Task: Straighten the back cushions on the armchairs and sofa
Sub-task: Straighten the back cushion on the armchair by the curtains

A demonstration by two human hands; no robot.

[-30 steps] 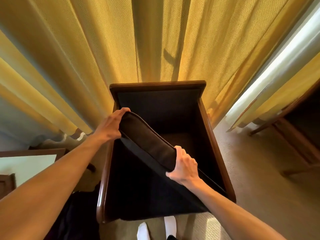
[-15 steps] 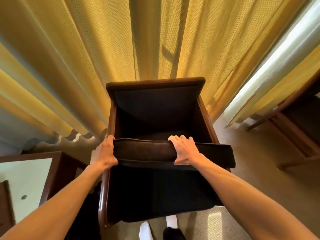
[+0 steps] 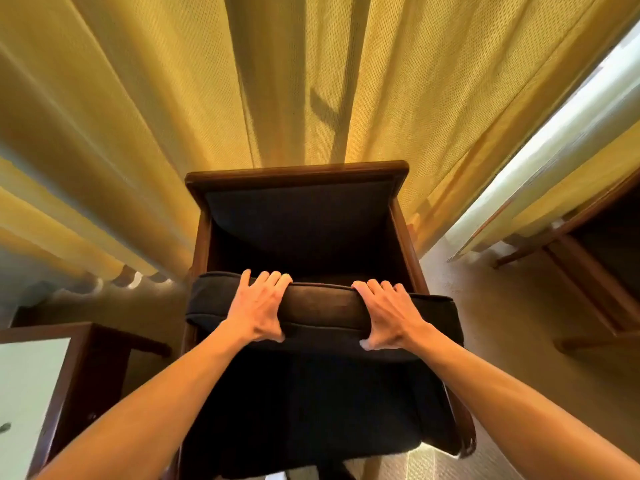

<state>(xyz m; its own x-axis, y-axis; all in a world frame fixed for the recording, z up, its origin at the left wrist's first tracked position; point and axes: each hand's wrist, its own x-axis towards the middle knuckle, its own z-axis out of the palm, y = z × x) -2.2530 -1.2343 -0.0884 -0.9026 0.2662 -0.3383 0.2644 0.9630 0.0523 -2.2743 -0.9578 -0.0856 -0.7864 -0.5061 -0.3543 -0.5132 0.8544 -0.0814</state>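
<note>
Both hands [image 3: 320, 311] round cushion [image 3: 323, 305] edge

Lounge room: armchair [image 3: 298, 209], yellow curtains [image 3: 138, 116], carpet [image 3: 502, 323].

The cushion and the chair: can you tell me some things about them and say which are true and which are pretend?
1. Both hands hold the dark cushion. True: the left hand and right hand grip its top edge.
2. The cushion already rests against the armchair back. False: it is held out in front, apart from the back.
3. The curtains are blue. False: they are yellow.
4. The armchair frame is brown wood. True.
</note>
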